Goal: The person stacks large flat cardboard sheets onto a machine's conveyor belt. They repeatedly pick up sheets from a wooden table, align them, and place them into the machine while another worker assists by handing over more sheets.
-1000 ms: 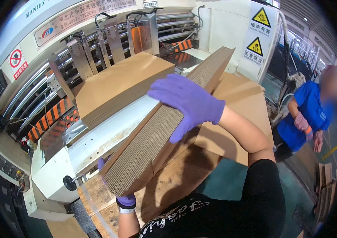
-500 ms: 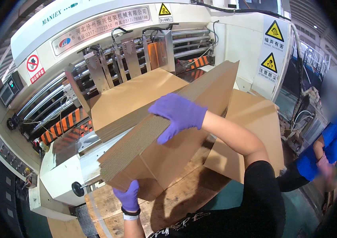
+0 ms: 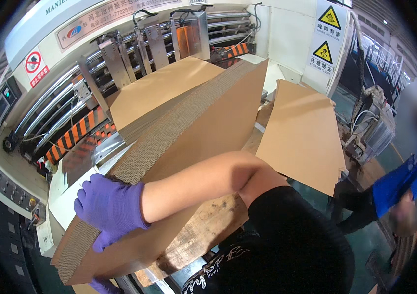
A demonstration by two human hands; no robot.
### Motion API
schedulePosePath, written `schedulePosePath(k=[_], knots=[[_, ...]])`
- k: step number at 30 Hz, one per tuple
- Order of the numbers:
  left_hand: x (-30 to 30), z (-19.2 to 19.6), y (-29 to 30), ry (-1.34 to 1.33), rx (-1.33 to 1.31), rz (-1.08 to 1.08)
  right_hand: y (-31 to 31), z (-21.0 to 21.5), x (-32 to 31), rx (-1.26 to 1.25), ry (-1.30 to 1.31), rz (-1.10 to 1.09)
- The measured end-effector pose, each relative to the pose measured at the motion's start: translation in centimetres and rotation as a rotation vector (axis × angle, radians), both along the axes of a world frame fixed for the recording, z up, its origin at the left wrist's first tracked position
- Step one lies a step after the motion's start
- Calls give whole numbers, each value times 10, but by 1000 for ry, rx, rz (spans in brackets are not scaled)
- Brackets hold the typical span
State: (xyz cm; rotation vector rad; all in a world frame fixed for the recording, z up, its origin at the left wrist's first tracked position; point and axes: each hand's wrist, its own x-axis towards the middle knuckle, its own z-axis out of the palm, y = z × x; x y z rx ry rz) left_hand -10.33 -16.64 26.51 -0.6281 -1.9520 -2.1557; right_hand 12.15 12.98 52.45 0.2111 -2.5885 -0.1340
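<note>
A thick stack of corrugated cardboard sheets stands tilted on its long side, running from my lower left up toward the machine. My right hand, in a purple glove, is clamped over its upper fluted edge near the left end, with the arm reaching across the stack's front face. Under the lower left corner, only a bit of my purple-gloved left hand shows against the stack; its fingers are hidden. Behind, another pile of brown cardboard sheets lies flat against the machine's metal uprights.
A white machine with rollers and orange-black striped bars stands ahead. More cardboard sheets lie to the right. Below the stack is a wooden board. At the far right is another person in a blue top.
The stack has shifted toward my lower left. My right hand has moved left and down to its left end, and my left hand has dropped mostly out of sight beneath it.
</note>
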Motion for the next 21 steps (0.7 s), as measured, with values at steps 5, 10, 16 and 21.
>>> schedulePosePath(k=[5,10,16,21], knots=[[40,18,-21,229,-217,258,7,17,24,84,72,-8],[65,45,2,163,-330,355,118,17,116,17,437,-51],[6,21,-11,3,-80,249,313,-7,298,-542,1081,-584],[50,70,55,-29,43,233,468,-120,366,-1494,941,-540]])
